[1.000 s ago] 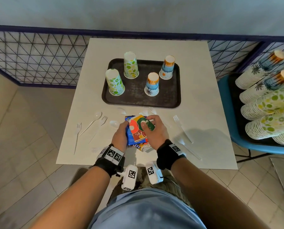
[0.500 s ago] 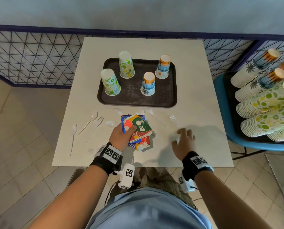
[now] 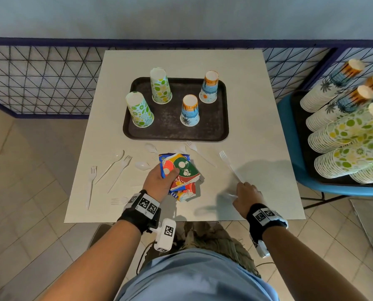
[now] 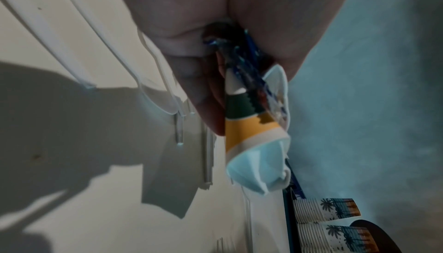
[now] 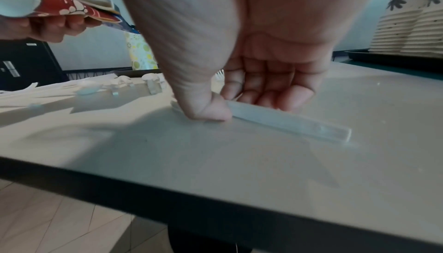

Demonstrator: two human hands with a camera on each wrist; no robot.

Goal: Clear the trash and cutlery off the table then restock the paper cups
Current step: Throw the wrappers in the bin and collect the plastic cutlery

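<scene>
My left hand (image 3: 170, 173) grips a bundle of flattened colourful paper cups (image 3: 182, 170) just above the white table (image 3: 181, 61); in the left wrist view the cups (image 4: 251, 130) stick out past my fingers (image 4: 203, 96). At the front right, my right hand (image 3: 243, 189) is down on the handle of a white plastic fork (image 3: 228, 162). The right wrist view shows my thumb and curled fingers of the right hand (image 5: 239, 105) pinching that fork's handle (image 5: 299, 126) against the tabletop. More white forks and spoons (image 3: 116, 164) lie scattered to the left.
A dark tray (image 3: 213, 131) at mid-table holds several upturned paper cups (image 3: 140, 110). To the right, long stacks of cups (image 3: 344, 135) lie on a tray on a blue chair (image 3: 287, 118). A wire fence (image 3: 40, 79) runs behind the table.
My right hand has let go of the cup bundle, swung right and come down on the fork's handle. The left hand keeps hold of the flattened cups.
</scene>
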